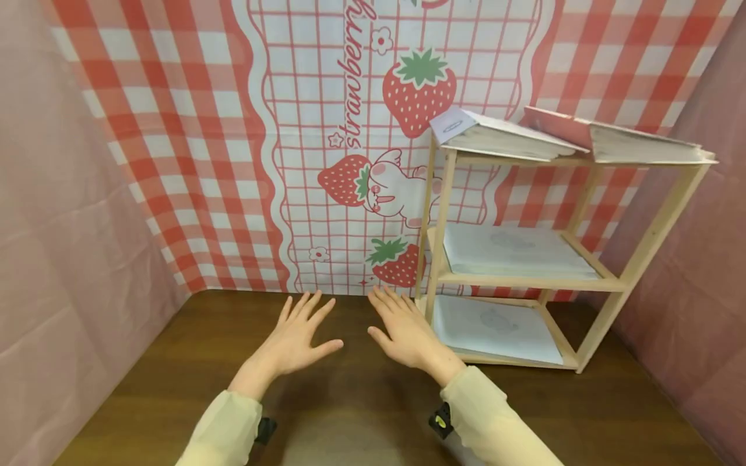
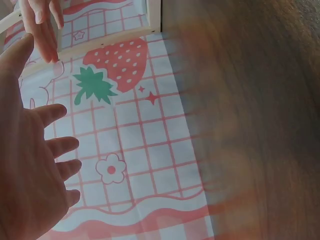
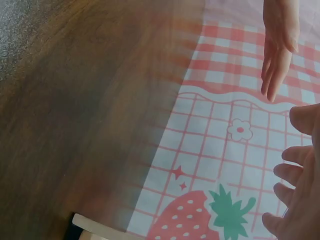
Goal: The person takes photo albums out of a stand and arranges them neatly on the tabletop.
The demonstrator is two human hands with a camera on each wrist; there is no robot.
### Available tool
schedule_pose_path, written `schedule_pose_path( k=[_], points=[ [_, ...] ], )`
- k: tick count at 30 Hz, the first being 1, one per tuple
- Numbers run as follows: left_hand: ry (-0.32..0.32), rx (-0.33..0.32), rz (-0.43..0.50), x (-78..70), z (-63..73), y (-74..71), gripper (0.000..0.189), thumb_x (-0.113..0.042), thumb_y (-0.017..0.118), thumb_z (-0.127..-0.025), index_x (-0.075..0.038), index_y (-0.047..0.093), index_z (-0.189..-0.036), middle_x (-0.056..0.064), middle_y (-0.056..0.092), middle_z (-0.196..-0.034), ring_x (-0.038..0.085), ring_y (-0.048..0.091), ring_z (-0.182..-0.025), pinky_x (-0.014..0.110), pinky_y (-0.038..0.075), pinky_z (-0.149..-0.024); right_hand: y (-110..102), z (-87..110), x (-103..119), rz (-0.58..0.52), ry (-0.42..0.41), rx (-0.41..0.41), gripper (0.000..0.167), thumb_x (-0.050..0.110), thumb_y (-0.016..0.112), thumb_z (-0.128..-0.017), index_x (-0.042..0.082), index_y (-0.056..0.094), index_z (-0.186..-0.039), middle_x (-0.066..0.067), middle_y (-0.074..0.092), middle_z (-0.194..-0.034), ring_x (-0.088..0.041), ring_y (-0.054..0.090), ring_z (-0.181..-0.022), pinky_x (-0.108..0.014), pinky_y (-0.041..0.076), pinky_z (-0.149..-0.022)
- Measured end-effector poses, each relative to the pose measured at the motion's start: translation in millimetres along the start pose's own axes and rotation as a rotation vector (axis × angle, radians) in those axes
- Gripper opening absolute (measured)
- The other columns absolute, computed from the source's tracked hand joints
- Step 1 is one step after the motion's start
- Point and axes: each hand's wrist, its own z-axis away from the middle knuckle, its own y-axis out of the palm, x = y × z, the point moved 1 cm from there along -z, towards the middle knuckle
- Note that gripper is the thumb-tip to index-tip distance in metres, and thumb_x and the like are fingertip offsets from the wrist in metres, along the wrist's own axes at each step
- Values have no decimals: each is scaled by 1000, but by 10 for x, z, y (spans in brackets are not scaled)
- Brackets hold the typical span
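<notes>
With twelve o'clock straight ahead of me, nearest are my pale cream sleeves (image 1: 224, 424), each with a small dark device (image 1: 441, 421) under the wrist. Ahead of them, both hands are bare and hold nothing. My left hand (image 1: 291, 340), at eleven o'clock, has its fingers straight and spread; my right hand (image 1: 408, 333), just past twelve, has its fingers stretched forward. Beneath is a dark brown wooden tabletop (image 1: 169, 369).

At one o'clock, near my right hand but apart from it, stands a wooden rack (image 1: 530, 281). Its lower shelf carries a white paper stack (image 1: 495, 333), the middle shelf another paper stack (image 1: 519, 252); each top sheet has a faint grey drawing. Side by side on top lie a white-covered book (image 1: 507, 139) and a red-covered book (image 1: 647, 144).

I judge the rack light and stiff, best held by its two side frames; the stacks bendy and slippery, wanting both edges pinched; the books heavier, gripped across the spine.

Behind hangs a strawberry-print gingham cloth (image 1: 291, 84).
</notes>
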Motion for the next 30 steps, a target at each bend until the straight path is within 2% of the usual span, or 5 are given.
schedule_pose_path(
  k=[4,9,17,23,30],
  points=[
    [20,-17,-35,-17,-9,-9,78,-67,41,-82,-20,28,-144,10,26,-148,28,22,-136,49,7,-111,-20,16,-10,2,-17,-58,58,41,41,-94,11,31,-142,-7,30,-147,-25,20,-137,-45,14,-111],
    [15,-62,-95,-42,-38,-69,79,-72,36,-81,-19,37,-139,8,46,-136,23,43,-125,46,25,-107,-90,21,-18,-13,-91,-248,46,27,51,-91,6,46,-132,-10,48,-134,-24,38,-128,-42,23,-109],
    [19,-168,-81,-190,-86,-180,53,-54,48,-87,-16,55,-123,3,61,-117,23,57,-106,44,39,-94,-310,93,-44,-140,-162,-557,27,10,58,-85,6,60,-111,-6,62,-105,-21,57,-100,-36,48,-84],
    [68,-272,-97,-318,-135,-268,34,-39,56,-88,-16,62,-112,1,65,-106,19,60,-97,39,45,-85,-470,161,-85,-158,-152,-618,21,8,55,-85,7,62,-105,-4,63,-98,-19,58,-94,-34,49,-81],
    [105,-307,-96,-414,-185,-331,22,-34,57,-87,-18,66,-100,-4,67,-97,14,62,-91,36,47,-76,-577,221,-112,-147,-147,-669,19,6,58,-84,4,63,-102,-6,65,-96,-21,61,-92,-37,50,-78]
  ],
)
